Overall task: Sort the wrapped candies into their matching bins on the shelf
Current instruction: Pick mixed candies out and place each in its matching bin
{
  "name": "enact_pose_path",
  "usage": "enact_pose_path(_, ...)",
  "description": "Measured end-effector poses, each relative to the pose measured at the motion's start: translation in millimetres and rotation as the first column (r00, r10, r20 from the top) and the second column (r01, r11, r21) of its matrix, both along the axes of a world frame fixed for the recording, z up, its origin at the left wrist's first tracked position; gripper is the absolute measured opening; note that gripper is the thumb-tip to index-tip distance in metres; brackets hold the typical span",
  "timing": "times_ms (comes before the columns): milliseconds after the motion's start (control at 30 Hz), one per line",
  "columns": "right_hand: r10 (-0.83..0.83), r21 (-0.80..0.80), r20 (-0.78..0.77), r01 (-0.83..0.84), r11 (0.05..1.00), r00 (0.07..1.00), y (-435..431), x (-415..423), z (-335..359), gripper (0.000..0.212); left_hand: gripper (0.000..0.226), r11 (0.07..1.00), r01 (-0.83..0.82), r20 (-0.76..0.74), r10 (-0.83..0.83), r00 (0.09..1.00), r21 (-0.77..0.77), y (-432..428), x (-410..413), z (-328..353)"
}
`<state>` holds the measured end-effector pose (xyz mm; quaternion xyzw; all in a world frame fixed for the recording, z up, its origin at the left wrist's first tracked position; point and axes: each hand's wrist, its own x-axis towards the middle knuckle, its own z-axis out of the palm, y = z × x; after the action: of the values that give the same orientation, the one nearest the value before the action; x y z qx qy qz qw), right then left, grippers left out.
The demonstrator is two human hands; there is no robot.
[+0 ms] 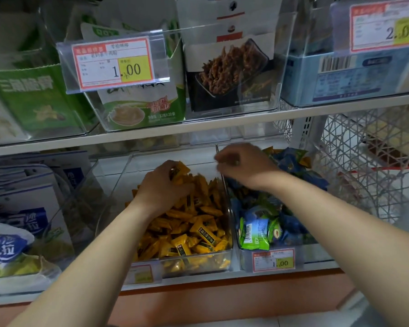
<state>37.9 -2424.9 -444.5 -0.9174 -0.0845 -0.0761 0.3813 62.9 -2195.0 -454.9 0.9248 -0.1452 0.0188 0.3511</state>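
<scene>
Yellow candies [198, 232] heaped in clear bin [198, 155], bare room at its back under the upper shelf [151, 135], left grip [162, 182] clutching some atop the heap, right grip [243, 166] curled over the dividing wall, hold unclear

The yellow candies [194, 228] wear orange-yellow wrappers, each with a black label panel. The blue and green candies [257, 228] in the bin [244, 258] to their right mix deep blue wrappers with lime green ones marked in white. The price tag [273, 259] at that bin's front edge is white, red-bordered, with a yellow patch. On the upper shelf [198, 129] stand a green carton [33, 97], a black carton [229, 74] picturing brown strips and a pale blue carton [354, 76]. The basket [364, 149] at the right edge is a white lattice
</scene>
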Motion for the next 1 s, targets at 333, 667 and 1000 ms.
enact_pose_path(333,-0.225,-0.461,-0.076,0.166,0.872,0.971,-78,26,-38,0.037,0.034,0.980,0.187,0.069,-0.182,0.981,-0.073,-48,-13,-3)
enact_pose_path(667,-0.222,0.016,0.153,0.223,0.975,0.963,-64,-4,-6,0.012,0.032,0.978,0.199,0.219,-0.180,0.959,-0.064,-74,-3,-11)
enact_pose_path(1000,-0.305,0.386,-0.014,0.286,0.877,0.952,-70,14,-7,0.009,0.009,0.964,0.146,0.174,-0.108,0.979,-0.224,-74,2,-6)
